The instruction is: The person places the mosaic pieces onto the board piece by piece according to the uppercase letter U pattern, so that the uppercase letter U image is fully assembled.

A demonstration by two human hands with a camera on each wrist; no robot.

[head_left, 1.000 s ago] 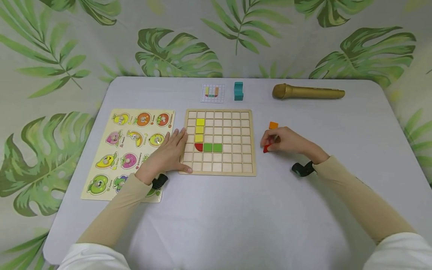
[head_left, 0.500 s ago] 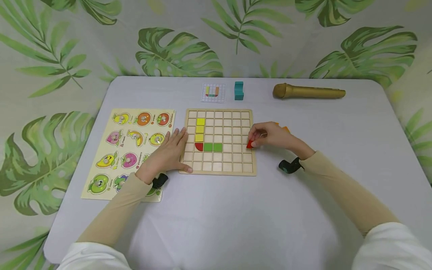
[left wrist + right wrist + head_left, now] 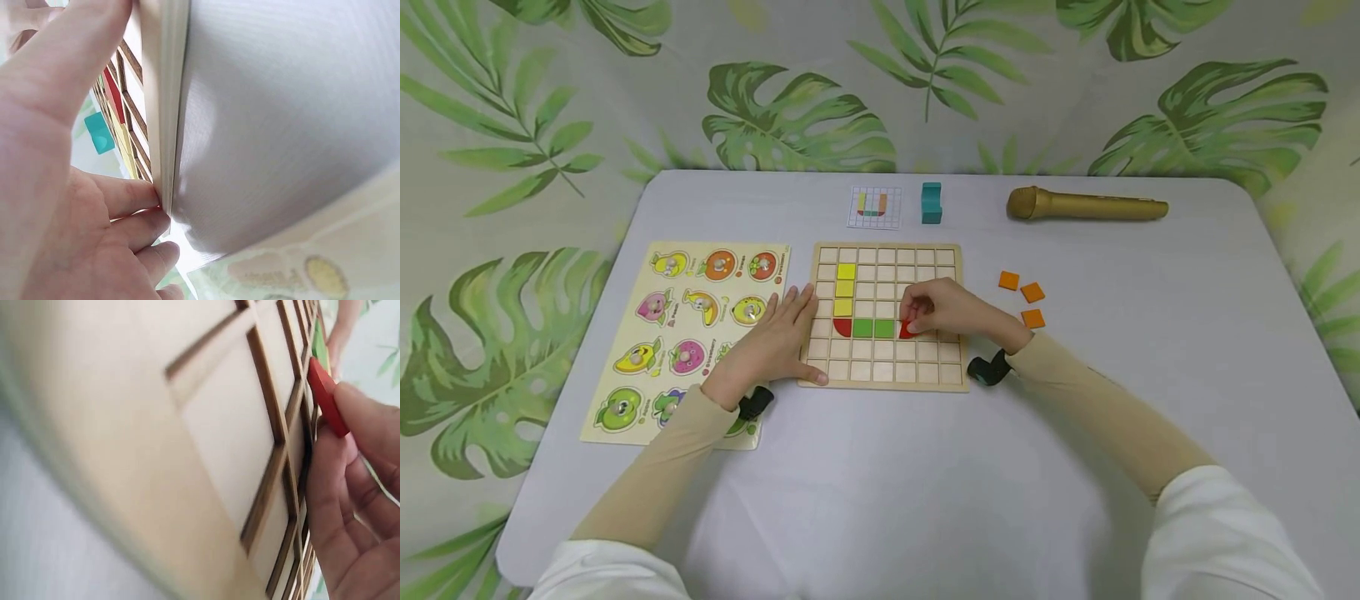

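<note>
A wooden grid board (image 3: 887, 372) lies mid-table. One column on its left holds several yellow square tiles (image 3: 844, 288); below them sit a red rounded tile (image 3: 842, 327) and two green square tiles (image 3: 873, 328) in a row. My right hand (image 3: 951, 308) pinches another red tile (image 3: 328, 397) between thumb and fingers, tilted over the cell just right of the green ones. With fingers spread, my left hand (image 3: 775, 342) rests against the board's left edge, fingertips and thumb touching the frame (image 3: 165, 125).
Several orange square tiles (image 3: 1033, 292) lie right of the board. Behind it are a small pattern card (image 3: 875, 207), a teal block (image 3: 931, 203) and a gold microphone (image 3: 1086, 205). A fruit puzzle board (image 3: 688, 333) lies on the left, partly under my left arm.
My right hand has carried the red tile leftward from the table beside the board to over the grid, uncovering the orange tiles. My left hand has stayed in place.
</note>
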